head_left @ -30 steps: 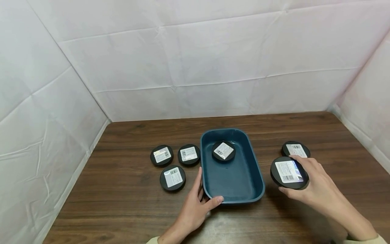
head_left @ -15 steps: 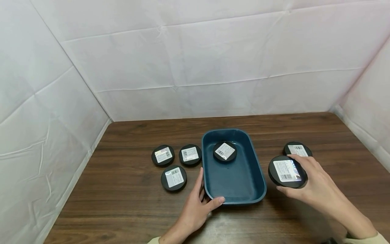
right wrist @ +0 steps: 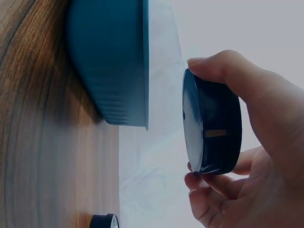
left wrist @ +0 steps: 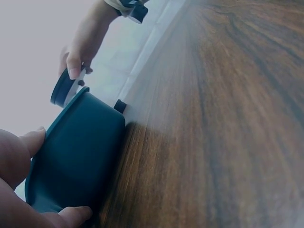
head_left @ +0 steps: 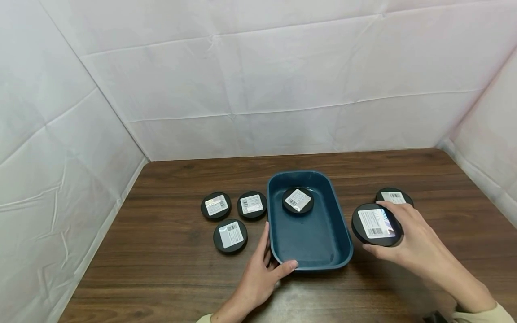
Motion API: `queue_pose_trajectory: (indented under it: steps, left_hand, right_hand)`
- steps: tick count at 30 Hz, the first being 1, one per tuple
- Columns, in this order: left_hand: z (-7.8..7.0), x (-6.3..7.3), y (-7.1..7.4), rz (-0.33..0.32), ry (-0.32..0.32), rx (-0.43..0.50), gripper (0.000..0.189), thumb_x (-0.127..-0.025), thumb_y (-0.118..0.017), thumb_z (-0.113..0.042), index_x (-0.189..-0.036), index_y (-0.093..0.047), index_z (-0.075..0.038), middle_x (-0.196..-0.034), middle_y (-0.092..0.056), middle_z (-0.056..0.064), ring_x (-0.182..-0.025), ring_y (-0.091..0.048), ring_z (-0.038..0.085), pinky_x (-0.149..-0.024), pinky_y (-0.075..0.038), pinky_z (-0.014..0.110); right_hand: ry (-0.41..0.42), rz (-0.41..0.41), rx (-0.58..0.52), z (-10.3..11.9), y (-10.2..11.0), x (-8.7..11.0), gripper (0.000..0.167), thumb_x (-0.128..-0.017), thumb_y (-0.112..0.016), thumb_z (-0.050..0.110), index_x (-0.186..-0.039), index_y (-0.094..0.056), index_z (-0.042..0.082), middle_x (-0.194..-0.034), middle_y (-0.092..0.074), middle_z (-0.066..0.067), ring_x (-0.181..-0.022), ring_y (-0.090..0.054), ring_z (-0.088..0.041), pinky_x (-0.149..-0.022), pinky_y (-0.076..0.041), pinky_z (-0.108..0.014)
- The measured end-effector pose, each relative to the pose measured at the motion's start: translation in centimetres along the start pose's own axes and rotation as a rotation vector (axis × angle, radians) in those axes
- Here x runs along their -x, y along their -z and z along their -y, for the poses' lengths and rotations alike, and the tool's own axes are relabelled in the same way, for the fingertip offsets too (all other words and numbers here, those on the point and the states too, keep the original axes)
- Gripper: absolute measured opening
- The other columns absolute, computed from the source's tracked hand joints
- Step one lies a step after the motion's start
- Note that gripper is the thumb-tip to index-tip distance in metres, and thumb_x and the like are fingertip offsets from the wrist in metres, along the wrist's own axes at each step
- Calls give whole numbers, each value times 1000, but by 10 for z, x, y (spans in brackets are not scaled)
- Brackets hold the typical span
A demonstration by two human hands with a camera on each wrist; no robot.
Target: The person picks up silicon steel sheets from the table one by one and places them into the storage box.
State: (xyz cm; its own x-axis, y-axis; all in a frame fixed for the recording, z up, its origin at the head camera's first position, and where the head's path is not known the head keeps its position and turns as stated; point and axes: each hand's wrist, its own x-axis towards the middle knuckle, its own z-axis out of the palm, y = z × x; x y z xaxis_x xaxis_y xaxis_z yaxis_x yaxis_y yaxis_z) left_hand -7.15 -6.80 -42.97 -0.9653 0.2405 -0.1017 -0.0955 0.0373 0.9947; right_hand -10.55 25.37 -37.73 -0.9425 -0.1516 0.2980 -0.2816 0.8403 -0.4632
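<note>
My right hand [head_left: 418,244] grips a round black tub [head_left: 373,224] by its sides, with thumb and fingers on opposite edges. The tub's upper face bears a white barcode label. In the right wrist view this tub [right wrist: 218,126] is off the table, apart from the tray's wall. My left hand [head_left: 256,280] holds the near-left corner of a dark blue rectangular tray [head_left: 313,246], thumb at the near rim and fingers along the left side. Inside the tray, near its far end, lies another labelled black tub [head_left: 298,200].
Left of the tray, three similar black tubs, a far-left one [head_left: 216,206], a far-right one [head_left: 252,205] and a nearer one [head_left: 230,236], lie on the wooden table [head_left: 161,269]. One more tub [head_left: 393,196] sits behind my right hand. White cloth walls [head_left: 282,89] enclose the table.
My right hand has carried the gripped tub slightly left and away from me, toward the tray's right side. My left hand keeps its hold on the tray corner.
</note>
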Motion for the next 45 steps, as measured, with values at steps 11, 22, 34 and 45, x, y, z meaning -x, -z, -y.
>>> queue_pose_trajectory:
  steps: [11, 22, 34, 45]
  left_hand:
    - [0, 0, 0, -3, 5, 11, 106, -90, -76, -26, -163, -1, -16, -169, -5, 17, -153, -17, 42, -118, -37, 50]
    - [0, 0, 0, -4, 5, 6, 105, -90, -76, -25, -163, -2, -16, -169, -5, 17, -153, -18, 42, -118, -37, 51]
    - [-1, 0, -1, 4, 12, 2, 104, -90, -76, -25, -163, -1, -17, -169, -5, 17, -153, -18, 42, -117, -38, 51]
    - [-1, 0, 0, 2, 21, -6, 105, -90, -76, -27, -163, -1, -17, -169, -5, 17, -153, -17, 43, -117, -37, 52]
  right_hand:
    - [66, -32, -6, 7, -8, 1, 97, -57, -98, 33, -137, -51, 4, -128, -53, -22, -110, -49, -36, -78, -46, -56]
    - [78, -21, 16, 19, -12, -2, 98, -57, -97, 39, -137, -52, 6, -122, -56, -18, -106, -52, -31, -80, -48, -54]
    - [96, 22, 6, 28, -14, -3, 95, -61, -96, 40, -138, -53, 6, -123, -56, -15, -106, -55, -30, -81, -52, -56]
    - [116, 71, -12, 32, -19, -5, 97, -59, -97, 39, -140, -53, 9, -128, -58, -15, -107, -59, -32, -83, -52, -56]
